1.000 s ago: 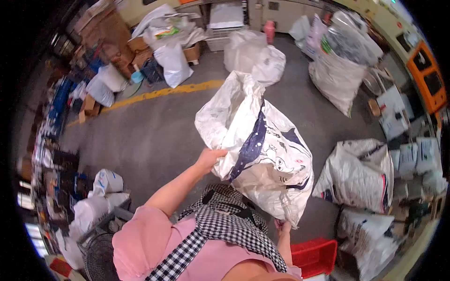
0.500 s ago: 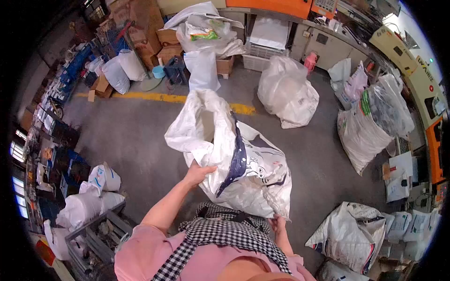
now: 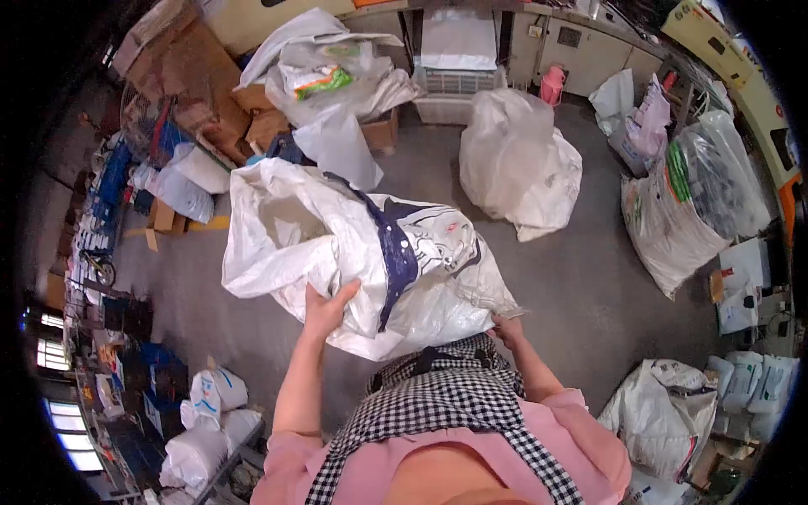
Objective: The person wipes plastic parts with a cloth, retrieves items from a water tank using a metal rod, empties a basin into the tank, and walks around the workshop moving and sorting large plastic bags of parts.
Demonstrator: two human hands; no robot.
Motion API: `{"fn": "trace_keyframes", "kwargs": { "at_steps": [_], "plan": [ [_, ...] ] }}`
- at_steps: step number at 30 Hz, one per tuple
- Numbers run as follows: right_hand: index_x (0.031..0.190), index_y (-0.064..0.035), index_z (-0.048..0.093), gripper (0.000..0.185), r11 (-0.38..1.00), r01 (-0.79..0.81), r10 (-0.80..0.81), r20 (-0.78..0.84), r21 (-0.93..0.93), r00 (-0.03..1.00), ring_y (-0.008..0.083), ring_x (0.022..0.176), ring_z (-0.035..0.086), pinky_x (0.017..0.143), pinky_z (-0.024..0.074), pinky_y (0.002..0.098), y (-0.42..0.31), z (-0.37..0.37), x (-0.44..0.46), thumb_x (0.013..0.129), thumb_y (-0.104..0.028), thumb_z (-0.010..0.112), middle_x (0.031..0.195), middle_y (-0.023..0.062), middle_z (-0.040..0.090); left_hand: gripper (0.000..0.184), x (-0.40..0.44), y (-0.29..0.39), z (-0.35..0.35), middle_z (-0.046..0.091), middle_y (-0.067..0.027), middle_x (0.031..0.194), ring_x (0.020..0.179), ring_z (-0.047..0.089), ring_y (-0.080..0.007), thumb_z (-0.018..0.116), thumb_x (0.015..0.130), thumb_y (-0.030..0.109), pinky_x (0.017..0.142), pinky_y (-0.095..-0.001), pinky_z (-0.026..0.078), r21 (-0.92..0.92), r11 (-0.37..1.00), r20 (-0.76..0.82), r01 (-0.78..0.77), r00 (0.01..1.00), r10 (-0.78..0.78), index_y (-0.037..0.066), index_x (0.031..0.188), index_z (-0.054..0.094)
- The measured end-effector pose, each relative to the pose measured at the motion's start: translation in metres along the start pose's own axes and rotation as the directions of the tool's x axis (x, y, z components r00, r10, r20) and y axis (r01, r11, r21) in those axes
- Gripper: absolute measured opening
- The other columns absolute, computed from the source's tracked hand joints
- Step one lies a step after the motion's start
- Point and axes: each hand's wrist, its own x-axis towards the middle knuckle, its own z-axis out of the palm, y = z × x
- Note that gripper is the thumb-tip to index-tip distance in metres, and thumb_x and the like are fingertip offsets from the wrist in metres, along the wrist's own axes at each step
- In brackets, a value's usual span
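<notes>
A large white woven sack (image 3: pixel 438 290) with a dark blue band and printed drawings hangs in front of my body, its open mouth toward the left. Near the sack's middle, my left hand (image 3: pixel 330 310) grips the fabric, the thumb lying on the outside. At the sack's lower right corner my right hand (image 3: pixel 507 328) is closed on the edge, with its fingers partly hidden. Inside the mouth, the pale lining shows, with something light-coloured that I cannot make out.
Full clear and white bags (image 3: pixel 518 160) stand ahead, with a pink jug (image 3: pixel 552 85) behind them. Another bulging sack (image 3: pixel 673 215) is at the right, and an open sack (image 3: pixel 661 412) lies at the lower right. White bags (image 3: pixel 206 429) sit at the lower left; cardboard boxes (image 3: pixel 189 84) stand upper left.
The sack has swung left and now lies more sideways, its mouth turned further left. Both hands have kept hold and have risen somewhat in view. The camera view has also shifted.
</notes>
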Motion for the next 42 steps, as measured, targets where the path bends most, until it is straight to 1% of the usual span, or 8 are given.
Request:
{"fn": "trace_keyframes", "kwargs": {
  "at_steps": [11, 20, 30, 33, 35, 38, 40, 42],
  "plan": [
    [0.113, -0.0016, 0.042, 0.044, 0.979, 0.123, -0.106, -0.111, 0.165, 0.988, 0.0207, 0.066, 0.057, 0.046, 0.0495, 0.029, -0.174, 0.095, 0.125, 0.073, -0.005, 0.062, 0.093, 0.0095, 0.055, 0.035, 0.228, 0.043, 0.058, 0.058, -0.0092, 0.097, 0.086, 0.055, -0.0166, 0.065, 0.073, 0.01, 0.074, -0.0293, 0.044, 0.372, 0.917, 0.334, -0.146, 0.942, 0.015, 0.002, 0.105, 0.053],
    [0.115, -0.0012, 0.038, 0.048, 0.877, 0.418, -0.285, -0.445, 0.236, 0.849, 0.0141, 0.065, 0.055, 0.041, 0.0428, 0.0245, -0.272, 0.158, 0.204, 0.074, -0.004, 0.061, 0.097, 0.0062, 0.055, 0.037, 0.424, 0.062, 0.086, 0.053, -0.0167, 0.106, 0.1, 0.049, -0.0303, 0.048, 0.078, 0.026, 0.087, -0.0355, 0.036, 0.392, 0.743, 0.879, -0.543, 0.459, -0.128, 0.007, 0.108, 0.052],
    [0.123, -0.0003, 0.035, 0.052, 0.562, 0.801, -0.549, -0.63, 0.208, 0.549, 0.0252, 0.101, 0.047, 0.087, 0.0378, 0.034, -0.415, 0.136, 0.293, 0.078, -0.016, 0.055, 0.117, 0.0143, 0.044, 0.038, 0.563, 0.066, 0.177, 0.049, -0.0159, 0.115, 0.107, 0.044, -0.0276, 0.047, 0.08, 0.025, 0.093, -0.0348, 0.032, -0.061, 0.818, 0.991, -0.572, 0.062, 0.118, 0.01, 0.115, 0.048],
    [0.122, 0.0009, 0.036, 0.053, 0.456, 0.816, -0.497, -0.658, 0.356, 0.565, 0.0257, 0.102, 0.046, 0.089, 0.036, 0.0349, -0.471, 0.11, 0.343, 0.077, -0.02, 0.055, 0.118, 0.0154, 0.044, 0.038, 0.616, 0.052, 0.207, 0.048, -0.0161, 0.115, 0.109, 0.043, -0.0265, 0.047, 0.081, 0.023, 0.094, -0.0349, 0.03, -0.075, 0.822, 0.984, -0.564, 0.091, 0.153, 0.011, 0.117, 0.048],
    [0.122, 0.0032, 0.034, 0.056, 0.649, 0.756, -0.6, -0.67, -0.087, 0.438, 0.0268, 0.103, 0.046, 0.09, 0.0354, 0.0352, -0.506, 0.099, 0.404, 0.079, -0.028, 0.053, 0.117, 0.0165, 0.045, 0.038, 0.657, 0.041, 0.228, 0.048, -0.0162, 0.116, 0.111, 0.042, -0.0258, 0.047, 0.081, 0.022, 0.095, -0.0349, 0.03, -0.032, 0.847, 0.976, -0.531, 0.166, 0.141, 0.011, 0.117, 0.047],
    [0.123, 0.0045, 0.033, 0.061, 0.754, 0.65, -0.598, -0.505, -0.091, 0.623, 0.0244, 0.096, 0.052, 0.081, 0.0445, 0.0338, -0.611, 0.142, 0.441, 0.083, -0.04, 0.049, 0.11, 0.0169, 0.05, 0.037, 0.732, 0.009, 0.268, 0.047, -0.0163, 0.117, 0.113, 0.04, -0.0247, 0.047, 0.082, 0.02, 0.096, -0.0349, 0.028, 0.156, 0.817, 0.893, -0.555, 0.433, 0.123, 0.012, 0.119, 0.047],
    [0.13, -0.0012, 0.013, 0.069, 0.792, 0.559, -0.438, -0.411, 0.245, 0.8, 0.0257, 0.09, 0.055, 0.076, 0.0476, 0.0355, -0.668, 0.179, 0.443, 0.084, -0.039, 0.049, 0.113, 0.0169, 0.044, 0.039, 0.803, -0.021, 0.292, 0.05, -0.0211, 0.11, 0.104, 0.049, -0.0278, 0.049, 0.083, 0.014, 0.091, -0.0364, 0.035, 0.331, -0.014, 0.656, -0.943, 0.22, 0.722, 0.003, 0.12, 0.043],
    [0.131, -0.0037, 0.009, 0.075, 0.828, 0.554, -0.468, -0.445, 0.081, 0.764, 0.0257, 0.092, 0.054, 0.075, 0.0468, 0.0352, -0.682, 0.192, 0.479, 0.082, -0.042, 0.05, 0.117, 0.0167, 0.042, 0.038, 0.849, -0.026, 0.325, 0.055, -0.0198, 0.104, 0.097, 0.053, -0.0303, 0.054, 0.08, 0.013, 0.083, -0.0367, 0.039, 0.071, 0.791, 0.305, -0.608, 0.768, 0.563, -0.006, 0.112, 0.047]
  ]
}}
